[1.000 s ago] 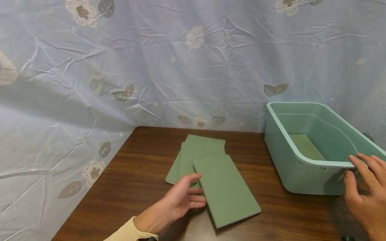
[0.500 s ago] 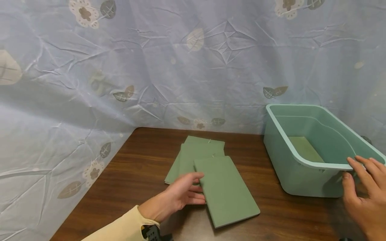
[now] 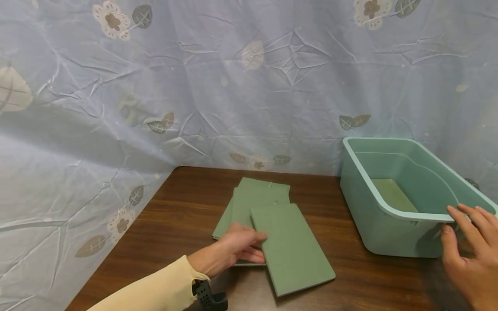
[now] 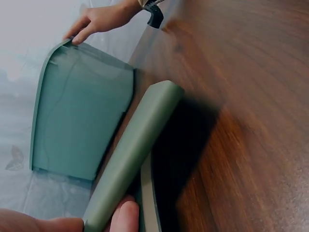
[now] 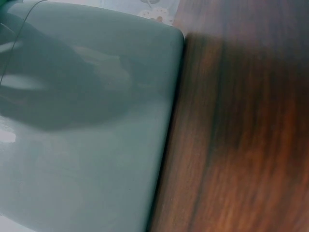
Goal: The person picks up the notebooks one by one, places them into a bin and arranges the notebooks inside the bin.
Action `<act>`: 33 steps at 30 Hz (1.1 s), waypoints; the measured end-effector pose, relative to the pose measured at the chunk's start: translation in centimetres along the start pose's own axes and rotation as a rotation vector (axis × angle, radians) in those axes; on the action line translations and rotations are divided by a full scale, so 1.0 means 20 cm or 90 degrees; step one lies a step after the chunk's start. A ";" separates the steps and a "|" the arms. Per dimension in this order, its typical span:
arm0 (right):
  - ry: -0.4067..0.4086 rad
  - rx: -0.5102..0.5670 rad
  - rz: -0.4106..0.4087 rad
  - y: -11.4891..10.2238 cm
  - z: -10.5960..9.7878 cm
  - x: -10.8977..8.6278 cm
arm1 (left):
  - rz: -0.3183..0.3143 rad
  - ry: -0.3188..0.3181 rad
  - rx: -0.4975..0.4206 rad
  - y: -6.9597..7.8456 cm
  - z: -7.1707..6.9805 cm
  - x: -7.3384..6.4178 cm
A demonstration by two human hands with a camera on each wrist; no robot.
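My left hand [image 3: 239, 246] pinches the left edge of a green softcover notebook [image 3: 297, 250], thumb on the cover and fingers underneath. In the left wrist view the notebook's rounded spine [image 4: 137, 145] rises at a slant from the thumb and fingertips, with a dark shadow beside it. Behind that notebook, more green notebooks [image 3: 260, 196] lie in an overlapping stack, partly hidden by it and the hand. My right hand [image 3: 474, 250] holds the near rim of a teal plastic bin [image 3: 400, 235], fingers over the edge and thumb against the outside. A green notebook [image 3: 394, 194] lies flat inside the bin.
The bin stands at the right of a dark wood table [image 3: 186, 203]. A pale blue curtain [image 3: 218, 86] with leaf and flower prints hangs along the back and left. The bin's outer wall [image 5: 87, 164] fills much of the right wrist view.
My left hand has moved slightly right, its thumb coming down onto the top notebook's cover and its fingers sliding under the edge. The right hand stays on the bin's rim.
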State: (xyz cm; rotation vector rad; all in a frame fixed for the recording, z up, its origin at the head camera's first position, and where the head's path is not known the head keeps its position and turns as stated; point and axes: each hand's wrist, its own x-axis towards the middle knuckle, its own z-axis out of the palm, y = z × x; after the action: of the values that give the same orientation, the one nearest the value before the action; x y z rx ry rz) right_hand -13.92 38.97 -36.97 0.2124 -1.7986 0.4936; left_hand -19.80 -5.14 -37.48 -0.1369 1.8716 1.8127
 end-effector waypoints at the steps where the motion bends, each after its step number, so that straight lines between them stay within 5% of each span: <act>1: 0.000 0.000 0.001 0.00 0.00 0.00 | 0.004 0.000 0.005 0.00 0.00 0.00; 21: -0.021 -0.010 0.004 0.02 0.00 0.00 | 0.077 0.005 -0.092 -0.01 0.04 0.02; 33: -0.012 -0.001 0.000 0.01 0.00 0.00 | 0.128 0.012 -0.150 0.08 0.04 0.02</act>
State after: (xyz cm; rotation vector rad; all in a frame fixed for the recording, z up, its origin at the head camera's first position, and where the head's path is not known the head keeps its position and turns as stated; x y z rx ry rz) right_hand -13.90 39.16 -37.05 0.2167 -1.8164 0.4921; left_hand -20.64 -4.05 -36.17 -0.0501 1.7314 2.1739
